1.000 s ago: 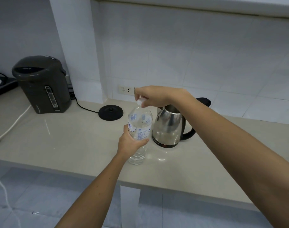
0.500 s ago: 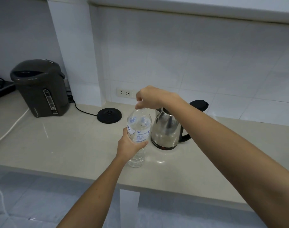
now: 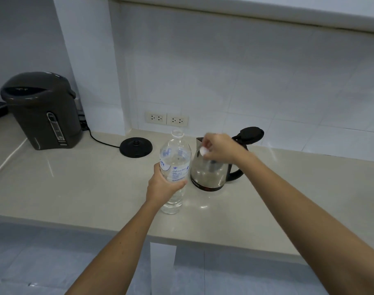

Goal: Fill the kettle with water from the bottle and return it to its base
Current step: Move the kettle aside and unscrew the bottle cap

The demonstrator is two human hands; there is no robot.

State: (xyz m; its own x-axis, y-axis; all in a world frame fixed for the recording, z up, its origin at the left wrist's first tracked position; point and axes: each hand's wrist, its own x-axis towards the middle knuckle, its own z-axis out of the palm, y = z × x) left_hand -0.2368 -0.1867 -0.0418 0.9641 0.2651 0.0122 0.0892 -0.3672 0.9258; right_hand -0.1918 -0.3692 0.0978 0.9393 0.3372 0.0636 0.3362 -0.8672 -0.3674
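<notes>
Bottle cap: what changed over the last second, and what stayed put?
The right hand took the cap off the bottle and carried it right, in front of the kettle; the bottle's mouth is now open. The left hand keeps gripping the bottle on the counter. Kettle and base unmoved.

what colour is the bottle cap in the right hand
White: the cap shows in the head view, pinched in the right hand.

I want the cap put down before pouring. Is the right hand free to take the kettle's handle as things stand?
Probably not yet: the right hand pinches the white cap. The kettle handle itself stands clear, just below that wrist.
</notes>
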